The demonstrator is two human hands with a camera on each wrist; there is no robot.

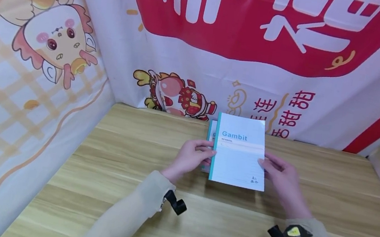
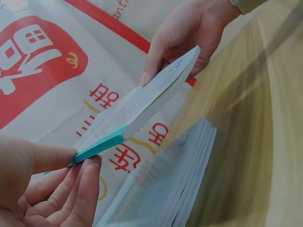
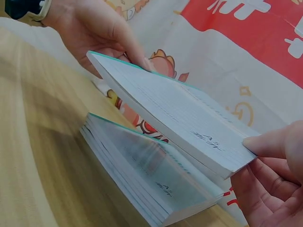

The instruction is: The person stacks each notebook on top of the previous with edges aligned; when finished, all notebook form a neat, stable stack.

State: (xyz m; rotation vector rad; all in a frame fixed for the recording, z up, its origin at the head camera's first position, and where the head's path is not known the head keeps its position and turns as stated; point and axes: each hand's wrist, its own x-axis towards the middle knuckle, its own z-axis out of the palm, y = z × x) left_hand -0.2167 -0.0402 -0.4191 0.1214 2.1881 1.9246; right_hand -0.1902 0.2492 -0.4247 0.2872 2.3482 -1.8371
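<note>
A pale blue notebook (image 1: 237,161) with a teal spine and the word Gambit on its cover is held up off the table by both hands. My left hand (image 1: 192,156) pinches its spine edge, thumb on top and fingers beneath. At the opposite edge my right hand (image 1: 282,176) pinches it the same way. Below it lies a stack of similar notebooks (image 3: 137,175), apart from the held one in the right wrist view. The head view shows only a strip of that stack (image 1: 212,127), at the left of the held notebook.
The wooden table (image 1: 157,146) spreads out around the hands. A white and red printed cloth (image 1: 191,58) hangs along the table's back edge, and another patterned cloth (image 1: 41,114) covers the left side. Dark camera mounts (image 1: 178,204) sit at both wrists.
</note>
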